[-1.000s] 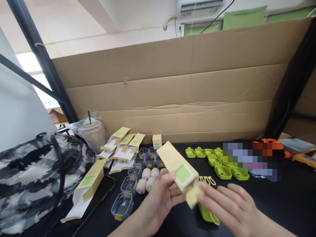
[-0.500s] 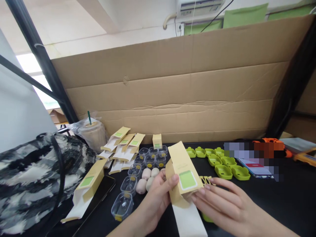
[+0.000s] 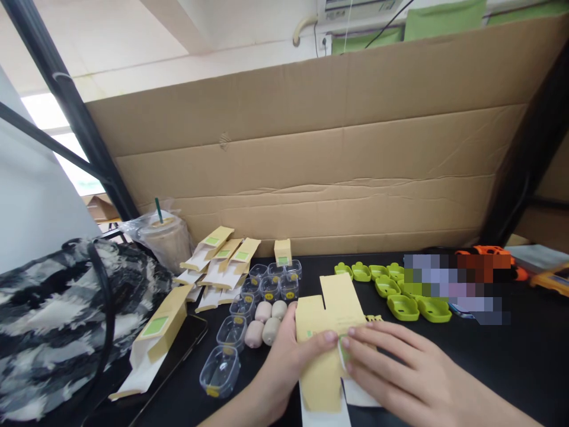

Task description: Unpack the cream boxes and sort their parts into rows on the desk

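Note:
A pale yellow folding carton is between my hands, with flaps raised at the top and white inner flaps hanging below. My left hand grips its left side, thumb on the front panel. The fingers of my right hand press on its right side, partly covering a green label. Behind the carton a small yellow cut-out piece peeks out. Left of my left hand sit several egg-shaped pieces, pinkish and grey-beige. Around them stand clear plastic cups with yellow face stickers.
Green pear-shaped trays lie to the right. More flattened cartons pile at the back left; one carton rests across a dark phone. A bagged drink cup, a patterned bag and a cardboard wall border the table.
The carton has turned and flattened in my hands; its wide panels now face me and its label is mostly covered. My right fingers have moved onto its front.

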`<state>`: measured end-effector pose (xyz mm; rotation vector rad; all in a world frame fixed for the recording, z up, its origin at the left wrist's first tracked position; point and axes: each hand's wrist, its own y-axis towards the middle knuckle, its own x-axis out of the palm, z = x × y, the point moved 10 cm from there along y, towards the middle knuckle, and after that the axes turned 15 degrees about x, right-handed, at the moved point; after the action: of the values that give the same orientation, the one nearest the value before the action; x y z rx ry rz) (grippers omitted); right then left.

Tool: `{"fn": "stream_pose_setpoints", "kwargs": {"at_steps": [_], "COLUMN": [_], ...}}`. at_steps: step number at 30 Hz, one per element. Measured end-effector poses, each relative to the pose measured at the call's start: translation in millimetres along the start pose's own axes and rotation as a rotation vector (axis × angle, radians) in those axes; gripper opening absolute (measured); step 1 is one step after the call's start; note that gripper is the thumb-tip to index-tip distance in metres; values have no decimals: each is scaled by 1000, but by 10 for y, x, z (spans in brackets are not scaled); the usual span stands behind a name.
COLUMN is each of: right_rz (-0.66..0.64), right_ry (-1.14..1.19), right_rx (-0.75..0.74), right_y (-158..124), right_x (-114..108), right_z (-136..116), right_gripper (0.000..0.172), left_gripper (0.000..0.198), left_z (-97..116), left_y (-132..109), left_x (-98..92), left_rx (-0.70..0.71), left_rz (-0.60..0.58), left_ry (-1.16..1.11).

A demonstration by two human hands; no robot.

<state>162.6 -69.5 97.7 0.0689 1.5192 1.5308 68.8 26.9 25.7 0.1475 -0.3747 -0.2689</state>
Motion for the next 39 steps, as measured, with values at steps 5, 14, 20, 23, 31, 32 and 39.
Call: {"fn": "stream_pose_setpoints", "kwargs": {"at_steps": [5, 14, 20, 23, 31, 32, 39], "right_rz": [15, 130, 162, 216, 180, 166, 133], "right_ry": [-129, -143, -100, -79, -95, -93, -74], "right_rx": [59, 144, 156, 126, 60, 44, 48], "right_y": [2, 50, 61, 31, -19, -16, 6], "right_x": [-56, -126, -179, -263, -284, -276, -265], "right_z": [234, 329, 296, 294, 257, 233, 198], "right_gripper": [38, 37, 23, 25, 26, 26, 29], "left_gripper": [58, 34, 26, 26, 29, 32, 54], "left_z": [369, 781, 986, 1338, 1595, 1534, 1355], "left_y": [27, -597, -623, -501, 475, 539, 722], "left_x": [-256, 860, 780, 514, -617, -695, -947], "left_rx": [369, 1442, 1559, 1590, 1084, 1043, 786], "left_rz": [75, -595, -483, -333, -185, -200, -176], "left_ry": [396, 1665, 1752, 1850, 2211, 2231, 2350]}}
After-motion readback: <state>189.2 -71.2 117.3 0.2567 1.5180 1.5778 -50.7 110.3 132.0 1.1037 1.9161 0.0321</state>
